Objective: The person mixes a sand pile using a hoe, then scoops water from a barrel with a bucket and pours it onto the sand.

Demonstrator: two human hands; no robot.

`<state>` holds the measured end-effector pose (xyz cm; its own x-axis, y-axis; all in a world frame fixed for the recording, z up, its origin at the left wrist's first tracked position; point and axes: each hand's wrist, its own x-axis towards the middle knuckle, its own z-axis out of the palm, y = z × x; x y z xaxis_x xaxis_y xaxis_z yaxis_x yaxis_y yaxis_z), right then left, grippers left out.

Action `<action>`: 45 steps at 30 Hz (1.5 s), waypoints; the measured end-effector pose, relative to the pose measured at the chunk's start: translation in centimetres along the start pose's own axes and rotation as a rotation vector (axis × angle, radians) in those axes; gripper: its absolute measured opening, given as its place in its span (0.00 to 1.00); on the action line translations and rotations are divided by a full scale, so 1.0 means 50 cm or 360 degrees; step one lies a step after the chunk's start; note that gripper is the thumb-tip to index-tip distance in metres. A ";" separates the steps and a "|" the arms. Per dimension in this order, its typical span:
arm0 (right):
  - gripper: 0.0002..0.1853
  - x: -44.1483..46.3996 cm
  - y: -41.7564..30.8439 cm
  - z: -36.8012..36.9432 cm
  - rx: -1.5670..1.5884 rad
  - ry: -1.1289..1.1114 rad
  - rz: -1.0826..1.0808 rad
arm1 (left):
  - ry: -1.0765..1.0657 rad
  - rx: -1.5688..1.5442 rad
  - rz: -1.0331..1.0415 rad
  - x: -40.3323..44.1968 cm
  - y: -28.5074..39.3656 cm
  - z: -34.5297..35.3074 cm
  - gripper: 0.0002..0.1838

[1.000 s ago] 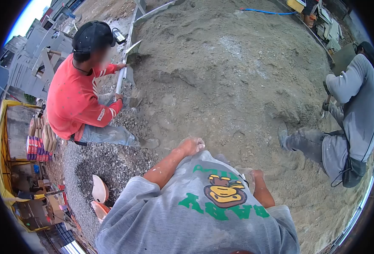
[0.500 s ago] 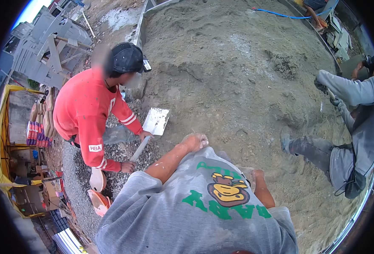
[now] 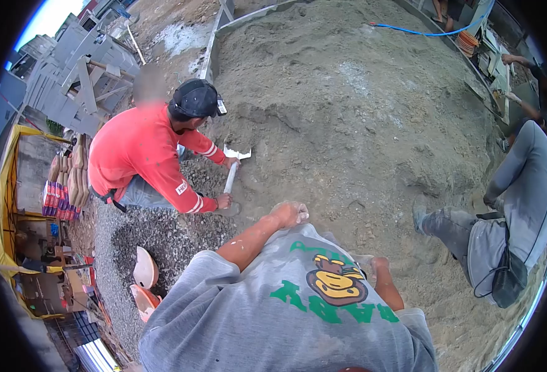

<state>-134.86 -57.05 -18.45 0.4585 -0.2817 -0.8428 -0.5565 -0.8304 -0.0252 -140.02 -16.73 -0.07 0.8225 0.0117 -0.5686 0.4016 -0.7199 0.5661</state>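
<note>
My left hand [image 3: 290, 214], dusted with pale cement or sand, is curled closed in front of my grey printed shirt [image 3: 255, 304]. Whatever it may hold is hidden. My right hand [image 3: 377, 263] shows only in part beyond the shirt's edge, its fingers out of sight. Both are above the sand bed [image 3: 341, 142]. Left of me, a person in a red top [image 3: 140, 146] bends forward with both hands on a shovel [image 3: 231, 177]. The shovel's blade is partly sunk in the sand.
Gravel [image 3: 162, 229] lies to the left with an orange-and-white container [image 3: 144, 301] on it. A person in grey [image 3: 515, 204] bends at the right. Stacked cement bags [image 3: 63, 192] stand far left. A blue hose [image 3: 416, 32] crosses the far sand.
The person in red has pushed the shovel blade forward into the sand and leaned farther over. The person in grey has bent lower. My hands stay nearly in place.
</note>
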 end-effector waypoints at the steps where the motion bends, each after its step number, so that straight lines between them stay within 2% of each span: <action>1: 0.20 0.008 0.003 0.004 0.0004 -0.0003 -0.0019 | 0.0002 -0.0009 0.0001 0.003 0.000 -0.001 0.15; 10: 0.19 -0.009 -0.008 -0.015 0.0046 -0.0038 -0.0007 | 0.0058 0.0037 0.0132 0.019 -0.005 0.010 0.16; 13: 0.19 0.073 0.018 0.024 -0.0082 0.0016 -0.0042 | 0.0016 -0.0026 0.0089 0.031 -0.021 0.022 0.16; 16: 0.19 0.053 0.010 0.012 0.0057 0.0002 0.0038 | 0.0061 -0.0045 0.0095 0.036 -0.032 0.027 0.16; 19: 0.19 0.089 0.021 0.023 -0.0004 0.0100 -0.0095 | 0.0063 -0.0107 0.0099 0.042 -0.042 0.029 0.15; 25: 0.19 0.099 0.024 0.024 -0.0093 -0.0006 -0.0091 | 0.0060 -0.0094 0.0129 0.046 -0.056 0.047 0.14; 28: 0.19 0.110 0.040 0.042 0.0067 0.0130 -0.0107 | -0.0003 -0.0039 0.0103 0.039 -0.048 0.042 0.16; 34: 0.18 0.098 0.046 0.042 0.0095 0.0130 -0.0095 | 0.0017 0.0002 0.0109 0.025 -0.034 0.041 0.16; 37: 0.17 0.093 0.045 0.038 0.0049 0.0058 -0.0087 | -0.0008 0.0025 0.0077 0.020 -0.033 0.049 0.15; 40: 0.17 0.093 0.050 0.039 -0.0203 0.0036 -0.0254 | -0.0001 0.0037 0.0095 0.003 -0.023 0.053 0.16; 44: 0.17 0.069 0.045 0.035 0.0031 0.0000 -0.0058 | -0.0025 0.0003 0.0093 -0.020 -0.016 0.050 0.16; 45: 0.17 0.011 0.017 0.012 0.0057 -0.0007 -0.0025 | -0.0037 -0.0005 0.0094 -0.019 -0.022 0.052 0.16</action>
<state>-135.50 -57.62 -19.28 0.4644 -0.2666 -0.8445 -0.5737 -0.8171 -0.0575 -142.27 -17.74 -1.71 0.8353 -0.0467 -0.5478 0.3540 -0.7167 0.6009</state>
